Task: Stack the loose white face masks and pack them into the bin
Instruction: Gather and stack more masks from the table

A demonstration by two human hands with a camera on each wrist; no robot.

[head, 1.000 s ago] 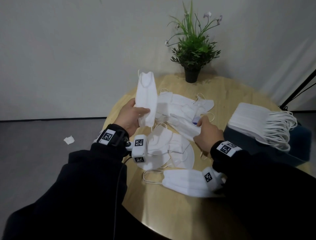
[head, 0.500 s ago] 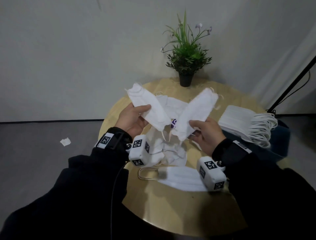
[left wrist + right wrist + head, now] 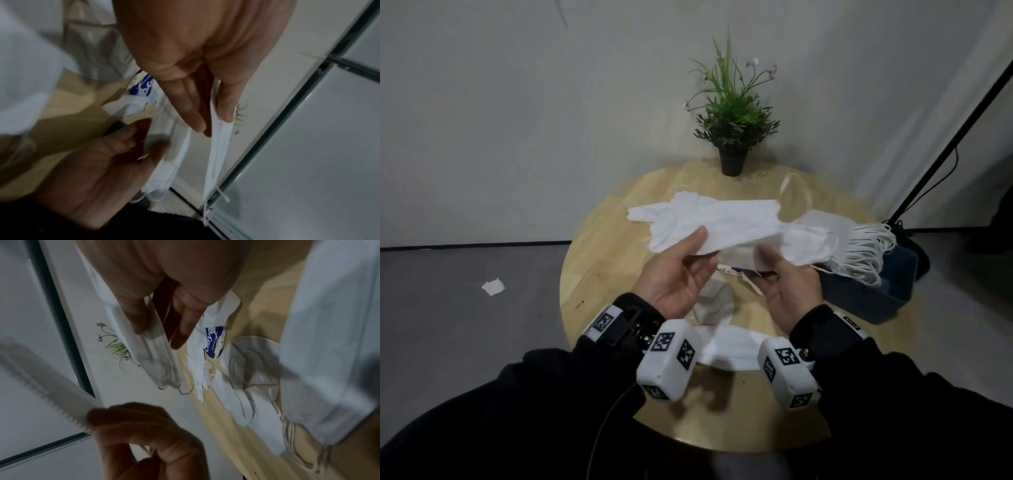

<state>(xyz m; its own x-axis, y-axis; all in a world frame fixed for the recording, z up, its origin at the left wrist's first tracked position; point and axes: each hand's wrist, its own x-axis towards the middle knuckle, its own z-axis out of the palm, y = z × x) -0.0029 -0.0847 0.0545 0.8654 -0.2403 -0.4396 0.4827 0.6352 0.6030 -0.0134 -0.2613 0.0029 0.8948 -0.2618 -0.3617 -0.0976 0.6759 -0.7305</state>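
Note:
My left hand (image 3: 688,260) pinches a white face mask (image 3: 709,222) and holds it flat above the round wooden table (image 3: 599,274). The right hand (image 3: 774,270) pinches a second mask (image 3: 804,243) just under and to the right of the first, and the two overlap. In the left wrist view the thumb and fingers clamp the mask edge (image 3: 216,154). The right wrist view shows the right hand's mask (image 3: 158,358) held the same way. A stack of masks (image 3: 859,246) lies on the dark blue bin (image 3: 876,298) at the right. Loose masks (image 3: 729,349) lie below my hands.
A potted plant (image 3: 732,137) stands at the table's far edge. A wrapper with a blue label (image 3: 213,344) lies among the loose masks. A scrap of white paper (image 3: 493,286) lies on the grey floor at the left. A black stand pole (image 3: 945,144) leans at the right.
The two masks stood apart in a V half a second ago. Now both hands have turned them level and brought them together, overlapping, above the table.

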